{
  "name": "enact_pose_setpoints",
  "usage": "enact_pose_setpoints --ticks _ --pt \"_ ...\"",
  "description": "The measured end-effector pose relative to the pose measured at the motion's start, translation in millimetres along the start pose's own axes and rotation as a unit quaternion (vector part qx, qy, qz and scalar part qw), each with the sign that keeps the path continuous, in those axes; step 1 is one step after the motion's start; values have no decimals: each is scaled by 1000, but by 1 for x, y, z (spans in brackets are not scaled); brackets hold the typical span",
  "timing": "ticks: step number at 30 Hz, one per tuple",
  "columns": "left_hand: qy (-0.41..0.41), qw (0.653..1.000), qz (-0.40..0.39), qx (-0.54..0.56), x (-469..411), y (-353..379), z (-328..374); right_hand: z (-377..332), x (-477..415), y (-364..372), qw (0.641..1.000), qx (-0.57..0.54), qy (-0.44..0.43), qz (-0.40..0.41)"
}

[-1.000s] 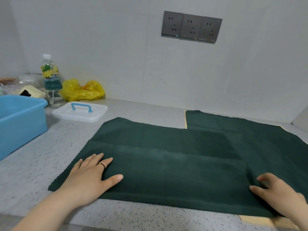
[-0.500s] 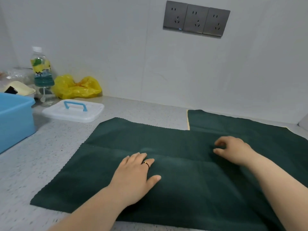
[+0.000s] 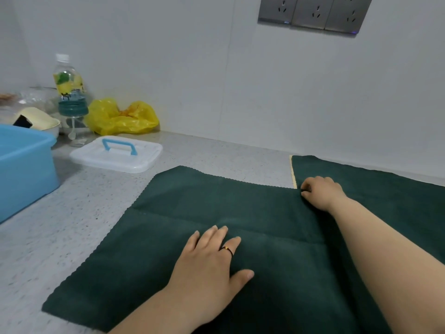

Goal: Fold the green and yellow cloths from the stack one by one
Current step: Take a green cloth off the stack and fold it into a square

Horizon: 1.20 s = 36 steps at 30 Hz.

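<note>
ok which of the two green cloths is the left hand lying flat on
The near green cloth, creased across its middle, under the left hand. The far green cloth lies to the right over a yellow edge.

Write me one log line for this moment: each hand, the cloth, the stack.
left hand: flat on green cloth | right hand: pinches its far right corner | cloth: spread, crease across | stack: at right

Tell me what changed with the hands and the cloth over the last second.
The left hand moved right from the near left corner of the green cloth to its middle, pressing flat. The right hand moved from the near right edge to the far right corner and pinches it. The cloth, the stack beside it, white lid and blue tub stayed put.
</note>
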<state>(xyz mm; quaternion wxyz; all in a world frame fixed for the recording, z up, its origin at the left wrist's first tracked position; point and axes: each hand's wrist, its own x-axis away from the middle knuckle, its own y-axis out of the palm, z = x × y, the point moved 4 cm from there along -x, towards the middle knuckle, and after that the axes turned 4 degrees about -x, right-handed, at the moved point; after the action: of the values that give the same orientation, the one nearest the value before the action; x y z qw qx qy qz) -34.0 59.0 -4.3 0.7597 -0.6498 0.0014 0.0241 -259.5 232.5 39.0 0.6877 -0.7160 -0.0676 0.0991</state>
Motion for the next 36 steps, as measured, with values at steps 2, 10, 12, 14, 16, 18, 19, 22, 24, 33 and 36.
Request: enact_pose_setpoints --ticks 2,10,12,14,16,18,19,22,24,33,36 --pt "-2 1000 -15 -10 1 0 -1 2 -2 -1 1000 7 2 11" --pt "1 999 -45 -20 2 0 -3 5 -7 -4 997 46 19 65" --pt "3 999 -43 -15 1 1 -2 6 -6 -1 997 51 25 54" --pt "2 999 -43 -13 2 2 -2 5 -5 2 998 43 25 48" --pt "3 999 -45 -14 5 3 -2 6 -1 4 998 34 25 48" --pt "6 999 -49 -20 7 4 -2 6 2 1 999 27 27 37" --pt "6 999 -50 -22 9 5 -1 5 5 0 999 27 28 29" --pt "8 998 -46 -31 9 5 0 -12 25 -12 999 15 12 47" --pt "8 998 -42 -37 10 4 -1 -43 53 -16 995 -28 -60 68" --pt "11 998 45 -42 35 -16 4 -119 211 22 969 -130 -201 -63" --pt "8 999 26 -35 52 -9 3 -119 222 28 972 -128 -185 -73"
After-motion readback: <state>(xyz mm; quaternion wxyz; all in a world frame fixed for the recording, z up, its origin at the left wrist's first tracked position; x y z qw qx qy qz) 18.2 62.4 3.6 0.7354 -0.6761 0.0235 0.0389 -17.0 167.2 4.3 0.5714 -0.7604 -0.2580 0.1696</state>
